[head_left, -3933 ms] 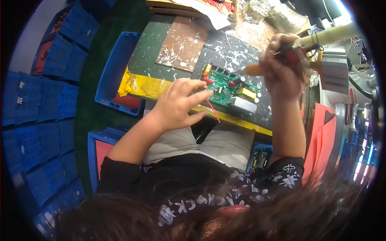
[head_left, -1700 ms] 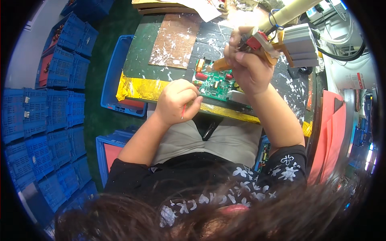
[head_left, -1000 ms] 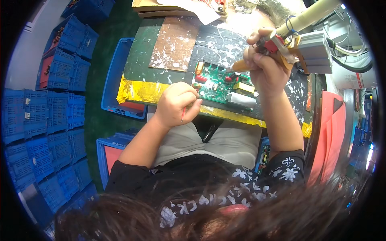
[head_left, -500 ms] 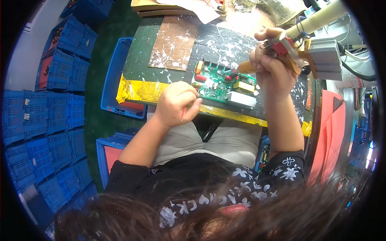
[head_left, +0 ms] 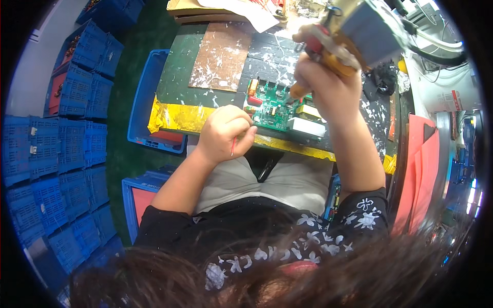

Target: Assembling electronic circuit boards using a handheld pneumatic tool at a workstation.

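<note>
A green circuit board (head_left: 273, 114) lies on the bench near its front edge, with red, yellow and black parts and a long white block (head_left: 306, 127) along its near right side. My left hand (head_left: 226, 132) is closed at the board's left corner, and a thin red rod or wire (head_left: 234, 146) sticks out below its fingers. Over the board's right part, my right hand (head_left: 331, 92) grips a glue gun (head_left: 336, 51), blurred by motion. Its orange-brown nozzle (head_left: 299, 91) points down at the board's upper right components. My right hand hides some of that side.
Yellow tape (head_left: 190, 118) covers the bench's front edge. A brown panel (head_left: 221, 56) speckled white lies left of the board. An open cardboard box (head_left: 205, 11) is at the back. Blue crates (head_left: 72, 138) stack at left; a blue bin (head_left: 146, 102) adjoins the bench. Pink sheets (head_left: 418, 169) hang right.
My right hand has moved left and tilted the glue gun, bringing its nozzle further left and slightly lower over the board. The left hand and the board have barely moved.
</note>
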`<action>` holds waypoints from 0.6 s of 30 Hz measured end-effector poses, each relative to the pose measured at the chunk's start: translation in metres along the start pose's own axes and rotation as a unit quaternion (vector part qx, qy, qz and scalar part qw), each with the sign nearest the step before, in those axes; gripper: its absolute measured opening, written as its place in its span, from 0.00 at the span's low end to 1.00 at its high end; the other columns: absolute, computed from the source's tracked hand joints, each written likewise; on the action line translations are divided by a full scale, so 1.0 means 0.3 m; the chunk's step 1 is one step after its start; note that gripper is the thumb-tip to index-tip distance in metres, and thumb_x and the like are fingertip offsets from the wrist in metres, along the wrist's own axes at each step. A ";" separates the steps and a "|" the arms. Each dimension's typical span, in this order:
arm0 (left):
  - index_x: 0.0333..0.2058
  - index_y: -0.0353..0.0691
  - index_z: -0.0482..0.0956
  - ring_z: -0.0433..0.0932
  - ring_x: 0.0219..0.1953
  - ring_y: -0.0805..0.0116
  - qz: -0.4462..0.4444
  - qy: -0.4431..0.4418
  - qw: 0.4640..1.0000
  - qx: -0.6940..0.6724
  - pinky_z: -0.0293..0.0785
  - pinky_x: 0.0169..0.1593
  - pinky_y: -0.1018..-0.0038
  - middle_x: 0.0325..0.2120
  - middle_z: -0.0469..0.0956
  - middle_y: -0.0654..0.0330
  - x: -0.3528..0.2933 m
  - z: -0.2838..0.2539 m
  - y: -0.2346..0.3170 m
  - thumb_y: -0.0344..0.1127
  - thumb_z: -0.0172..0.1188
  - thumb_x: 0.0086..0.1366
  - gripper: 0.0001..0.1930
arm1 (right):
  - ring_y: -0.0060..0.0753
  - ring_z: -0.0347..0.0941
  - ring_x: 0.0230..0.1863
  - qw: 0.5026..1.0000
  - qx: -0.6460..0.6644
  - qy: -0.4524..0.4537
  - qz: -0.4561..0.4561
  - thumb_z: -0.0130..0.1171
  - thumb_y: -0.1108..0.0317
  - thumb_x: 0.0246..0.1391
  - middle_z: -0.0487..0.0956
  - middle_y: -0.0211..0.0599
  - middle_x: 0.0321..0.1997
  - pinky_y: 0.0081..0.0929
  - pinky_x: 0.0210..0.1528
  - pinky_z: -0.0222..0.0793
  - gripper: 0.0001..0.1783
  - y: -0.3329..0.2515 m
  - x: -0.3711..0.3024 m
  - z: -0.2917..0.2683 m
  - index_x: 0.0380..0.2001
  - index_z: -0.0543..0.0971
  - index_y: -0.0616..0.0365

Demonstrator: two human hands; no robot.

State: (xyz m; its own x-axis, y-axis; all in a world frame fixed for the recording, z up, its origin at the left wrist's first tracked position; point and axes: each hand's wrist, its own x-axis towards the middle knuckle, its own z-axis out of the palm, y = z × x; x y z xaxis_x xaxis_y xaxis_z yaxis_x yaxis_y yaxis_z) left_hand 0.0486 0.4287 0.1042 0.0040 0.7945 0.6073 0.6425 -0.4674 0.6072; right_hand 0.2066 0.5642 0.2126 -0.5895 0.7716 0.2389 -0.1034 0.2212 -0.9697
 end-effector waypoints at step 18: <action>0.19 0.38 0.71 0.75 0.26 0.58 0.005 0.001 1.000 -0.005 0.71 0.32 0.68 0.24 0.77 0.56 0.004 0.005 -0.002 0.24 0.62 0.48 0.07 | 0.19 0.70 0.26 0.991 -0.060 0.002 -0.121 0.50 0.84 0.50 0.74 0.41 0.45 0.17 0.24 0.66 0.22 0.068 0.014 0.010 0.51 0.69 0.67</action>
State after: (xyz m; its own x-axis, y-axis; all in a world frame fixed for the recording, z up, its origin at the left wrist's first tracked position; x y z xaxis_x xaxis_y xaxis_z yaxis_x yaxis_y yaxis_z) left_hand 0.0494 0.4306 0.1037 0.0099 0.7891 0.6142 0.6354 -0.4793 0.6055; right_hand 0.1995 0.5701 0.1938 -0.5552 0.6901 0.4643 -0.1446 0.4696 -0.8710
